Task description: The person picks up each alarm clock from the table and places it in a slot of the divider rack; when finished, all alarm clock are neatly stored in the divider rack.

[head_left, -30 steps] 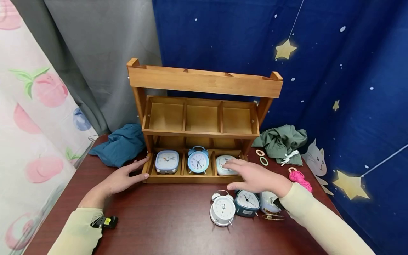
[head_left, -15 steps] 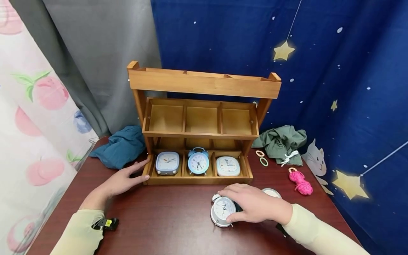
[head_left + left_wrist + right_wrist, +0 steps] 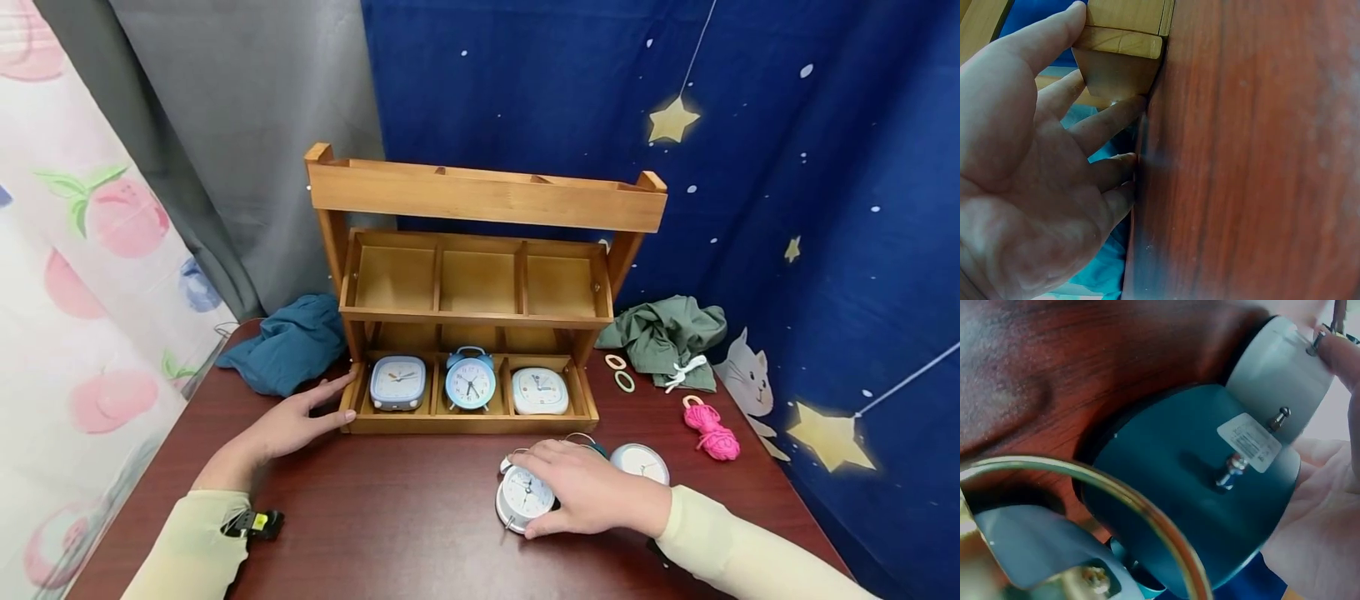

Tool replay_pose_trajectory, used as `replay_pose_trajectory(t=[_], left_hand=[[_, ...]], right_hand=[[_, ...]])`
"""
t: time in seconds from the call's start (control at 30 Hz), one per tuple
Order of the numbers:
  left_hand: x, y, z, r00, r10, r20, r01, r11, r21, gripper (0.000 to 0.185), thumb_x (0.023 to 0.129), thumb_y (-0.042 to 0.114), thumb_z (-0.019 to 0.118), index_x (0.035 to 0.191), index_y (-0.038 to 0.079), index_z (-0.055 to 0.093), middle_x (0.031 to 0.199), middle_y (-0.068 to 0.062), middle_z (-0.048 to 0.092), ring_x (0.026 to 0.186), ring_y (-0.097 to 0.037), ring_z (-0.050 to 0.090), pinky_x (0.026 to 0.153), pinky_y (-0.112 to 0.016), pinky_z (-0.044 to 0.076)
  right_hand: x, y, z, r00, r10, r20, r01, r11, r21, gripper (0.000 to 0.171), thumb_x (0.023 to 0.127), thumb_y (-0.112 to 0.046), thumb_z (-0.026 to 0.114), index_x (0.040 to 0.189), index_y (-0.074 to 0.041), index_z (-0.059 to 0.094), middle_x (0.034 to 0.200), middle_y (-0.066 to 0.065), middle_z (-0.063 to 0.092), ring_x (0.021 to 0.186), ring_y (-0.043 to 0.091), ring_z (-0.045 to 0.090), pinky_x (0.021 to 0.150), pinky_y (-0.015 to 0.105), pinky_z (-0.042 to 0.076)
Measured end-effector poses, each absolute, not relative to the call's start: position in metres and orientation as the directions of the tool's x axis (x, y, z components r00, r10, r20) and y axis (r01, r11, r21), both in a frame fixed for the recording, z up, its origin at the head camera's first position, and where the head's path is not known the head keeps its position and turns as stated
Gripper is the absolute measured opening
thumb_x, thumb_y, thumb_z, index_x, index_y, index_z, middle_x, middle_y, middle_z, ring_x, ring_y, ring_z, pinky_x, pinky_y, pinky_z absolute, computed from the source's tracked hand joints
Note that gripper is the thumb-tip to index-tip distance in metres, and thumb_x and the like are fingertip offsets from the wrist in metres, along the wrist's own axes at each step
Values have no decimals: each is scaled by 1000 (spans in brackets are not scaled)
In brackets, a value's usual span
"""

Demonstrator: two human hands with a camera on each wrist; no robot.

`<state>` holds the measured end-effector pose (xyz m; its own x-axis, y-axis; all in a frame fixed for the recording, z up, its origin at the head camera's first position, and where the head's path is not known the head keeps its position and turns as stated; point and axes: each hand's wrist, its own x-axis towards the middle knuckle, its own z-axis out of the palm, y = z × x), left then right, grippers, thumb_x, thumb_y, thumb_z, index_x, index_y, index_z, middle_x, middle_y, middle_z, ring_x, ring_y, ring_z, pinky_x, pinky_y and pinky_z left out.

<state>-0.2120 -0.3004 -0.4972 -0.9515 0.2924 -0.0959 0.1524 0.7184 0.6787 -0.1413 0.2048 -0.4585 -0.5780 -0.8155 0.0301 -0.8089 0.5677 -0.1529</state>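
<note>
In the head view I have the round white alarm clock with bells on top (image 3: 525,493) lying on the reddish-brown wooden desk (image 3: 390,508), in front of the tiered light-brown wooden rack (image 3: 487,196). The right hand (image 3: 592,492) grasps it, thumb at the near edge, the other fingers over the upper edge, hiding its right side. I judge the hold should stay on the rigid case, sparing bells and thin legs, and any lift should go straight up so the neighbouring clocks aren't dragged. The left hand (image 3: 288,429), fingers extended and grasping nothing, lies against the rack's left end; light contact there would be enough for steadying. In the left wrist view its palm is open beside the rack's corner, but I can't tell how hard it presses. In the right wrist view the thumb sits by a metal leg of the white clock, just beside a dark-teal alarm clock (image 3: 1172,462); the other fingers are mostly hidden, so I can't check the far side of the grip, and a gold-coloured metal ring (image 3: 1155,517) is cut off at the frame edge.
</note>
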Motion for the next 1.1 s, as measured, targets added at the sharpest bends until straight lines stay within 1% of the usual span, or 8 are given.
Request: replay_pose_trajectory(t=[0.17,0.3,0.47,0.53,0.73,0.9,0.97,1.1], left_hand=[[-212,-301,-498,-953,289,-95,152,722,675,87,105,64,69,176,24,38,178,-27,30,165,-56,21,124,-79,28],[-212,-301,-497,-952,294,-89,160,721,674,86,105,64,69,176,24,39,178,-27,31,165,-55,21,124,-79,28],[-211,-299,-494,-951,297,-90,158,713,683,85,106,62,70,176,24,39,178,-27,30,165,-55,22,124,-78,28],[-210,-299,-494,-951,295,-93,154,712,685,86,106,62,70,176,23,39,178,-28,30,165,-56,21,124,-78,28],[-211,-300,-496,-953,288,-95,147,711,687,87,105,63,70,176,23,39,178,-28,29,165,-56,20,125,-79,26],[-211,-299,-496,-953,290,-90,151,710,688,87,105,63,71,175,23,39,178,-29,30,164,-57,21,124,-79,27],[-211,-299,-496,-952,292,-89,152,707,691,87,105,63,71,175,23,40,177,-29,31,164,-57,22,124,-79,28],[-210,-300,-495,-955,284,-89,147,712,686,88,104,64,71,175,23,40,177,-30,31,163,-58,23,123,-80,28]], right_hand=[[-142,201,-462,-549,-834,57,-834,543,-99,86,95,-69,78,157,-13,61,144,-1,68,133,19,62,111,42,55],[-143,199,-462,-502,-858,108,-865,496,-76,84,91,-68,82,154,-15,64,142,-2,68,131,17,61,109,39,56],[-150,191,-451,-398,-895,201,-915,402,-24,86,86,-64,88,150,-11,67,139,0,69,128,19,62,107,40,57],[-156,185,-441,-360,-901,241,-928,373,8,87,84,-63,89,148,-8,68,140,3,69,129,23,62,108,42,57],[-187,158,-387,-312,-867,389,-924,372,88,89,80,-59,92,148,-8,68,142,9,71,133,33,61,111,49,56],[-218,130,-352,-226,-825,518,-926,347,149,88,80,-53,94,148,-5,68,143,14,70,131,39,62,109,51,57],[-231,117,-340,-220,-810,544,-921,357,159,88,81,-52,93,150,-5,66,145,15,69,133,40,61,110,52,56],[-254,92,-323,-249,-788,563,-905,396,154,88,85,-54,91,155,-7,63,148,14,66,137,39,58,112,53,54]])
